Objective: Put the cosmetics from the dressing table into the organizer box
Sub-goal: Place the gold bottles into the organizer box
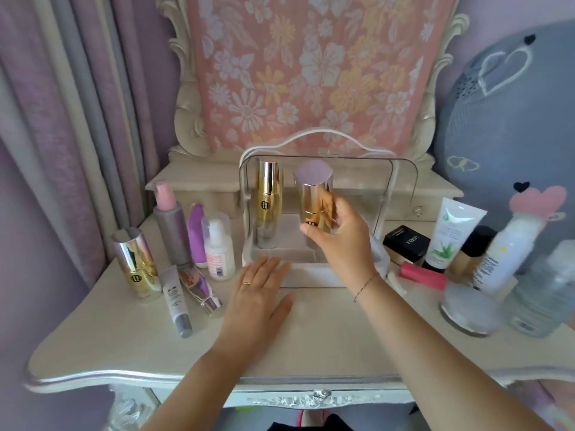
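Note:
The clear organizer box (395, 188) with a white handle stands open at the back middle of the dressing table (311, 353). One gold bottle (268, 203) stands upright in its left side. My right hand (340, 241) grips a second gold bottle (312, 197) with a lilac cap, holding it upright inside the box beside the first. My left hand (259, 293) lies flat and open on the table, fingertips touching the box's front edge. A third gold bottle (135, 262) stands at the left.
Left of the box stand a grey pump bottle (171, 228), a purple device (196, 234), a white bottle (217, 250) and two lying tubes (176, 301). At the right are a black box (406, 242), an aloe tube (448, 233), a pink stick (423, 275), a white bottle (504, 256) and jars (469, 309).

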The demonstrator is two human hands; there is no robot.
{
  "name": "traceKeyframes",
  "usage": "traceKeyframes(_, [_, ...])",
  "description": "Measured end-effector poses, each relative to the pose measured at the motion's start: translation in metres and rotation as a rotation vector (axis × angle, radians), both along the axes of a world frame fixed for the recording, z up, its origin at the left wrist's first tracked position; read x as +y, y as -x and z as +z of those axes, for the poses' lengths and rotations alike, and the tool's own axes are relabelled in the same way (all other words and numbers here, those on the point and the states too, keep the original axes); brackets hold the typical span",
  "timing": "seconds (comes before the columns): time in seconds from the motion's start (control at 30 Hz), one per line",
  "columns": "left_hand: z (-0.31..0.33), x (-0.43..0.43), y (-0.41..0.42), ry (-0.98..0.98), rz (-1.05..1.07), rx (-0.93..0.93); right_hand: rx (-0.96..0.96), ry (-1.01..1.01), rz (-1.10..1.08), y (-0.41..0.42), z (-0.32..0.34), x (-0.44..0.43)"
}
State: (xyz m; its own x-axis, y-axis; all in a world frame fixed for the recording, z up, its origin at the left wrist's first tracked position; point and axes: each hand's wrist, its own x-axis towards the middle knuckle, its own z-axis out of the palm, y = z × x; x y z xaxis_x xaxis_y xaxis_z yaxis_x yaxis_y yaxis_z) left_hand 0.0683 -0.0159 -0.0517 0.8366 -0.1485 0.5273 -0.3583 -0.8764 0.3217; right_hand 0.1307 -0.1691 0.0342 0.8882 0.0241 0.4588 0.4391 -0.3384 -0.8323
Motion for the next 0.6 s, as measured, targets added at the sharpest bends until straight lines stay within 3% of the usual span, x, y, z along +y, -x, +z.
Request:
traceKeyframes(0.4, [-0.005, 0.000, 0.000, 0.008, 0.009, -0.004, 0.241, -0.121, 0.027, -0.072, -0.028, 0.035])
traceKeyframes(0.6, [-0.004, 0.000, 0.001, -0.003, 0.012, -0.014, 0.303, -0.085, 0.097, -0.082, -0.022, 0.042])
